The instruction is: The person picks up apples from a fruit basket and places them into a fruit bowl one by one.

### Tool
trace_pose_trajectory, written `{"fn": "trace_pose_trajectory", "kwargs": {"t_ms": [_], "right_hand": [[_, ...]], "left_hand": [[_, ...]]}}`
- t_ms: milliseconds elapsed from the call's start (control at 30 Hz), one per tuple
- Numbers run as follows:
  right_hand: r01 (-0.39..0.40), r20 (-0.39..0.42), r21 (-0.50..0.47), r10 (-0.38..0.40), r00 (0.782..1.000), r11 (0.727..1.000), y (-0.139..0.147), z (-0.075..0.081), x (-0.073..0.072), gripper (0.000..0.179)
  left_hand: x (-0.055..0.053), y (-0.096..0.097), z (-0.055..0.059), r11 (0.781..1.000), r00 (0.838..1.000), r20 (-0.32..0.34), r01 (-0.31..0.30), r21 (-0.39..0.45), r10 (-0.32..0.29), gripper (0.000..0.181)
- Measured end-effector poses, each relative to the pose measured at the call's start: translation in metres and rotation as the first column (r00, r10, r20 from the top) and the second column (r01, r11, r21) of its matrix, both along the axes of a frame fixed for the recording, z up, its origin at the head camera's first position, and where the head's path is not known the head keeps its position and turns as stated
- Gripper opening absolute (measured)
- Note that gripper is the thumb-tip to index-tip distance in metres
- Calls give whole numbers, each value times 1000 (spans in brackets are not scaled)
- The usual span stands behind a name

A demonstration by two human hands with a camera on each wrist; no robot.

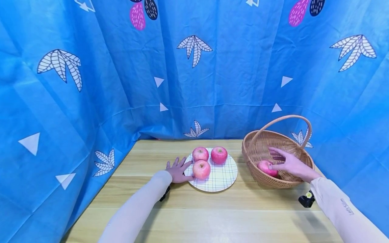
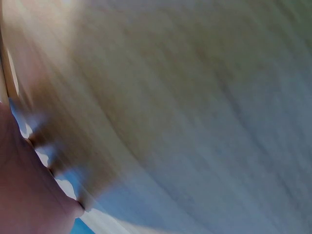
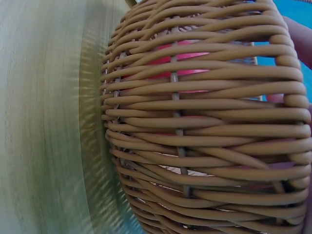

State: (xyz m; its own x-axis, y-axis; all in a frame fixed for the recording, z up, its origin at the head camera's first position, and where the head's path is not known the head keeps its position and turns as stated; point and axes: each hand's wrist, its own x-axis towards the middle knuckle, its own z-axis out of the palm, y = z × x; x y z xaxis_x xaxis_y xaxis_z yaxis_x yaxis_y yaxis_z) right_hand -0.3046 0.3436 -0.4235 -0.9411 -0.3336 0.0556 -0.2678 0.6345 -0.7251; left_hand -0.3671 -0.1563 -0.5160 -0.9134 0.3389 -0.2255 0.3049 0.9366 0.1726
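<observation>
In the head view a wicker basket (image 1: 258,177) with an arched handle stands at the right of the table. Inside it lies a pink-red apple (image 1: 266,168). My right hand (image 1: 287,164) reaches into the basket, thumb at the apple and fingers spread apart above it. Three more apples, a front one (image 1: 201,169), a back-left one (image 1: 200,154) and a right one (image 1: 219,155), sit on a white checked plate (image 1: 223,177). My left hand (image 1: 177,171) lies with spread fingers at the plate's left rim. Basket weave (image 3: 209,122) mostly hides the apple in the right wrist view.
A wooden table (image 1: 212,216) carries everything. Behind it and along both sides hangs a blue patterned curtain (image 1: 231,67). The basket's handle (image 1: 285,117) arches above my right hand. The left wrist view shows mainly blurred tabletop (image 2: 170,112).
</observation>
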Motion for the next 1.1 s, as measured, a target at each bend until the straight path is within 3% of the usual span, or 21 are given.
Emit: {"fn": "trace_pose_trajectory", "kwargs": {"t_ms": [200,567,867,1100], "right_hand": [[-31,30,17,31,999,999,3,-5,-3,89],[-25,137,50,18,990,998,8,-6,-8,93],[-18,325,-79,43,945,997,8,-9,-10,101],[-24,378,-131,72,923,991,8,-13,-14,104]], "left_hand": [[13,3,17,1000,999,-32,25,-8,-25,95],[12,2,16,1000,1000,-23,15,-16,-16,96],[11,2,15,1000,1000,-14,11,-5,-11,97],[11,1,13,1000,1000,-15,13,-16,-13,97]]}}
